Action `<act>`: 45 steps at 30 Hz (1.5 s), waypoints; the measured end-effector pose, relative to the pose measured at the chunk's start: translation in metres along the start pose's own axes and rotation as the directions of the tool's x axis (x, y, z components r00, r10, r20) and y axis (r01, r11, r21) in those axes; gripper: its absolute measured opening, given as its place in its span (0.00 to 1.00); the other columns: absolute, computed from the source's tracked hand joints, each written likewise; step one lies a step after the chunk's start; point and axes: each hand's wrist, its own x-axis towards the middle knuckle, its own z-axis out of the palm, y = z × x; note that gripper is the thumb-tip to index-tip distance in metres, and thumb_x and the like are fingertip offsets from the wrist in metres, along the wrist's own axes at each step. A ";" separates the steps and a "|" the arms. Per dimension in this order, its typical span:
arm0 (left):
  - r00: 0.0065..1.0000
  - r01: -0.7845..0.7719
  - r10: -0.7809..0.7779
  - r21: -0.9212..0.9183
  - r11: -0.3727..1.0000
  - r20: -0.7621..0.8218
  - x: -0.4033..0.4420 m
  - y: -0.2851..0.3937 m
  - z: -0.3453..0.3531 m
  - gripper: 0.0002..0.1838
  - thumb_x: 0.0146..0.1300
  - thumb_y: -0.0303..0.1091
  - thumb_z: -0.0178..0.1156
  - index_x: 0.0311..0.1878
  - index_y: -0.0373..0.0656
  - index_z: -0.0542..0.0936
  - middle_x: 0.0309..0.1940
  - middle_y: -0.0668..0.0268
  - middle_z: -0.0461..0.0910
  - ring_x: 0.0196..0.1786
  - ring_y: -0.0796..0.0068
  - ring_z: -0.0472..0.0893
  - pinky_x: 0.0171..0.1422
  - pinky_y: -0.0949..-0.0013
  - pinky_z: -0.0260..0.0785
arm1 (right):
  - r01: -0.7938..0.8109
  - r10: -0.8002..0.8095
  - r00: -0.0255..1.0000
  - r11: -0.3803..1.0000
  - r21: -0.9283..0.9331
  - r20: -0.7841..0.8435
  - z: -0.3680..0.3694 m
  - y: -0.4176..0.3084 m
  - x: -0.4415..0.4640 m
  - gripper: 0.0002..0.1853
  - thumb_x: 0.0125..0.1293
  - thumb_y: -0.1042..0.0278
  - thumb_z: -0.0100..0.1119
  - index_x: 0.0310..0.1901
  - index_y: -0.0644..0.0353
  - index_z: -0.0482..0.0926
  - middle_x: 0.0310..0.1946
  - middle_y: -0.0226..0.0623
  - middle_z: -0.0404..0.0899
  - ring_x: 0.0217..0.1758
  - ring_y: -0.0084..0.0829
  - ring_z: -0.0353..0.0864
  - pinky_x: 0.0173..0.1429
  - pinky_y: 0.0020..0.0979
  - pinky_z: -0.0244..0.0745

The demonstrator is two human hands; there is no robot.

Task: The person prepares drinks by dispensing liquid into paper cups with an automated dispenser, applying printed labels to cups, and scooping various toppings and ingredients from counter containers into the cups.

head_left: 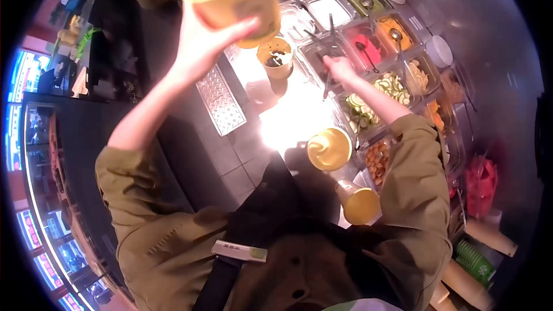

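Yellow tub [242, 7], mouth up, long axis leaning left, clasped in left hand [200, 43]; right hand [340, 69], hold unclear.

Open room is left over the counter [290, 116] between the filled cup [276, 68] and the bowl [329, 148]. The space above that cup is partly blocked by the raised tub [233, 3]. Beside the right hand [341, 70], passage is obstructed by spoons [395, 34]; the chickpeas [377, 162] are flanked by the bowl.

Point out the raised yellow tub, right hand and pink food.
Raised yellow tub [249, 6], head view: outer wall.
Right hand [340, 69], head view: back of the hand.
Pink food [374, 50], head view: its exposed surface.
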 end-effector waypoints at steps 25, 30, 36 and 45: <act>0.923 0.228 -0.271 0.178 0.957 0.274 -0.116 -0.164 0.081 0.51 0.36 0.38 0.71 0.64 0.36 0.54 0.54 0.49 0.65 0.56 0.50 0.66 0.61 0.59 0.59 | 0.072 -0.019 0.995 0.827 -0.557 0.100 -0.072 0.049 -0.001 0.13 0.54 0.63 0.56 0.28 0.66 0.80 0.21 0.40 0.78 0.24 0.27 0.76 0.30 0.30 0.69; 0.856 0.330 -0.432 0.342 0.880 0.285 -0.094 -0.163 0.100 0.54 0.32 0.43 0.70 0.64 0.40 0.53 0.53 0.48 0.65 0.56 0.51 0.67 0.59 0.58 0.60 | 0.021 0.019 0.992 0.949 -0.314 0.125 -0.099 0.044 -0.027 0.10 0.55 0.69 0.53 0.26 0.67 0.80 0.16 0.30 0.74 0.20 0.19 0.69 0.26 0.24 0.64; 0.740 0.339 -0.571 0.535 0.774 0.357 -0.064 -0.168 0.114 0.53 0.31 0.46 0.70 0.64 0.44 0.54 0.53 0.49 0.65 0.56 0.54 0.68 0.58 0.59 0.61 | -0.131 0.171 0.971 0.965 -0.229 0.168 -0.121 -0.004 -0.075 0.09 0.53 0.69 0.53 0.26 0.67 0.79 0.17 0.29 0.74 0.22 0.18 0.70 0.27 0.21 0.64; 0.934 0.203 -0.205 0.038 0.978 0.293 -0.073 -0.158 0.128 0.48 0.34 0.33 0.70 0.61 0.38 0.55 0.54 0.53 0.64 0.59 0.59 0.65 0.63 0.62 0.58 | 0.514 -0.829 0.439 -0.086 -0.854 0.347 -0.089 -0.017 -0.142 0.11 0.49 0.73 0.53 0.36 0.60 0.77 0.17 0.32 0.71 0.20 0.30 0.72 0.25 0.28 0.68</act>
